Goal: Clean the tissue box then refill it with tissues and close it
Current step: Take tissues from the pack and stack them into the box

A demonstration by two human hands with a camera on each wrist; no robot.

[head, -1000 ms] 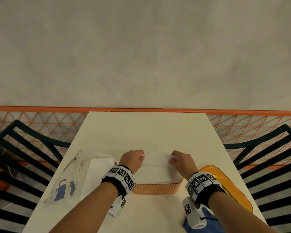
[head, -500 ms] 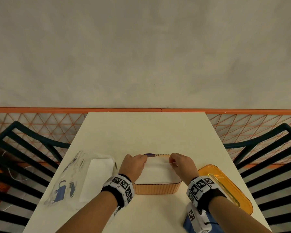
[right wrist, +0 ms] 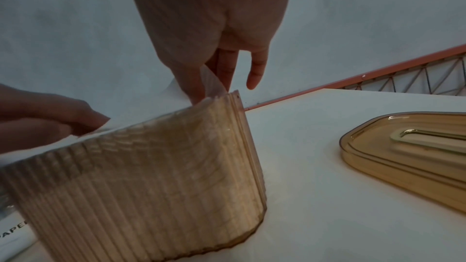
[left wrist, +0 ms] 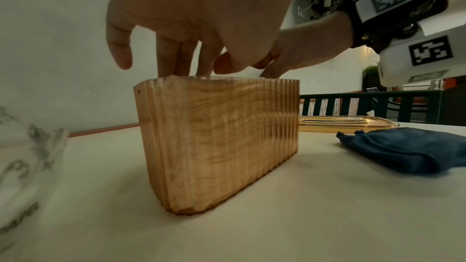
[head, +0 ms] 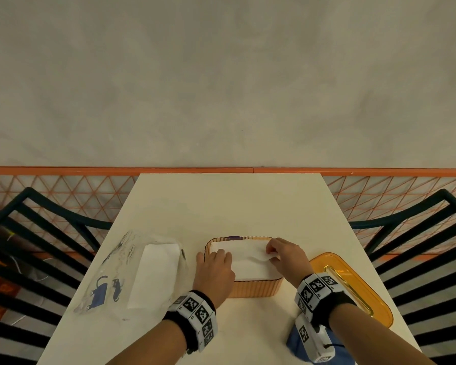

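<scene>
The tissue box [head: 256, 287], one ribbed amber container with its top open, stands near the middle of the desk [head: 229, 204], packed to the rim with a single stack of white tissues [head: 244, 262]. Two hands work on it: the left hand [head: 215, 270] lies at the box's 9 o'clock end with straight fingers resting flat on the stack, while the right hand [head: 287, 256] at the 3 o'clock end pinches a lifted corner of the top sheet between thumb and fingertips. One amber lid [head: 350, 285] with a slot lies flat on the desk at about 4 o'clock from the box, apart from it. One blue cloth [left wrist: 408, 148] sits at 5 o'clock, under the right wrist. One clear plastic wrapper [head: 132, 272] holding more white tissues lies at 9 o'clock. The desk is a plain cream surface against a grey wall; two dark slatted chairs flank it, over orange-lined floor tiles.
</scene>
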